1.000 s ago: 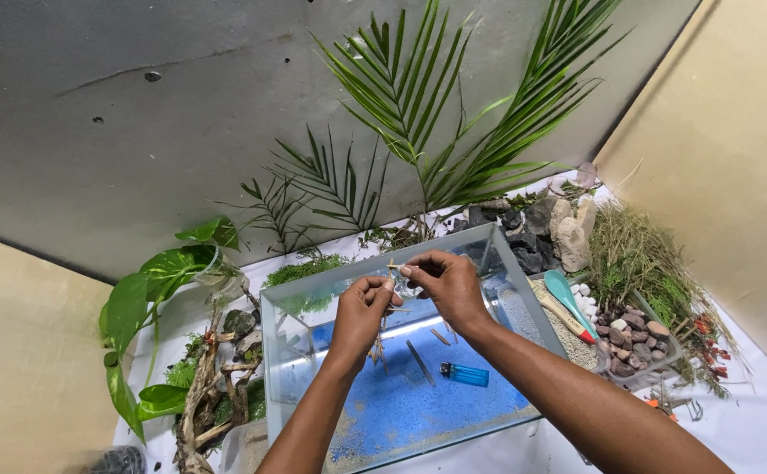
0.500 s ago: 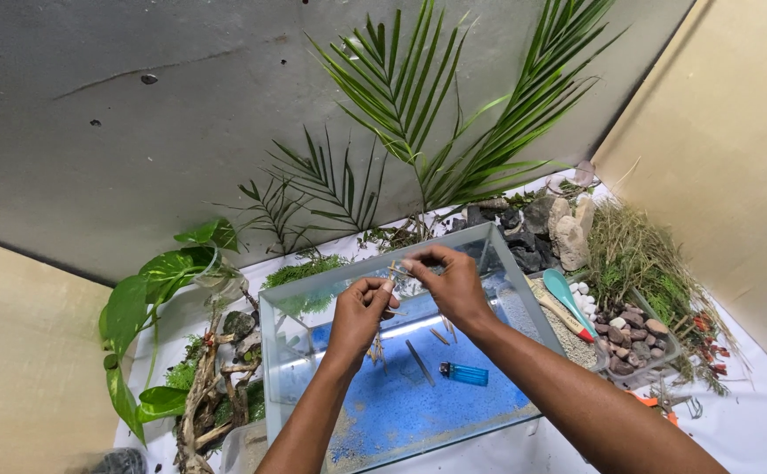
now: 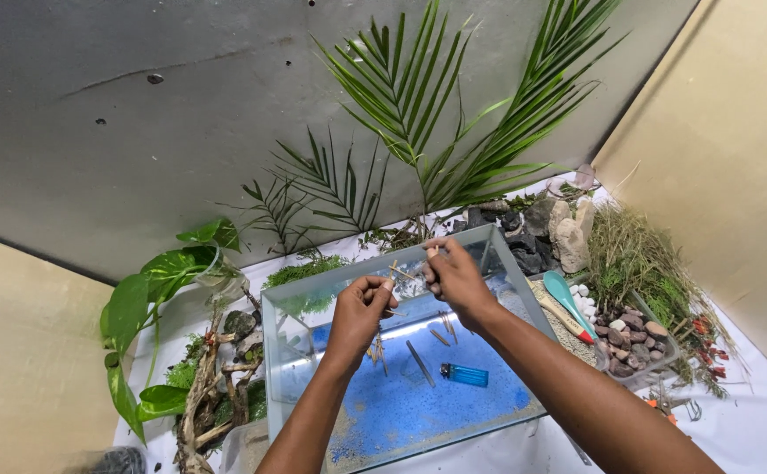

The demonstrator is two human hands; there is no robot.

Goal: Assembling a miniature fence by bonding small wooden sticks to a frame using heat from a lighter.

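Both my hands hover over a glass tank [image 3: 289,326] with a blue bottom. My left hand [image 3: 359,309] pinches a few thin wooden sticks [image 3: 377,352] that hang down from the fingers. My right hand [image 3: 455,276] holds one small stick at its fingertips, close to the left hand's thumb. A blue lighter [image 3: 466,376], metal tweezers [image 3: 419,362] and loose sticks [image 3: 443,330] lie on the tank floor below.
Palm fronds [image 3: 419,114] rise behind the tank. Left: a leafy plant [image 3: 151,290], driftwood [image 3: 204,408]. Right: grey rocks [image 3: 550,230], dry grass [image 3: 634,254], a tray of reddish pebbles [image 3: 629,338], a teal scoop [image 3: 568,298].
The hands stay together above the tank; the right hand has shifted slightly while handling its stick. Nothing else moved.
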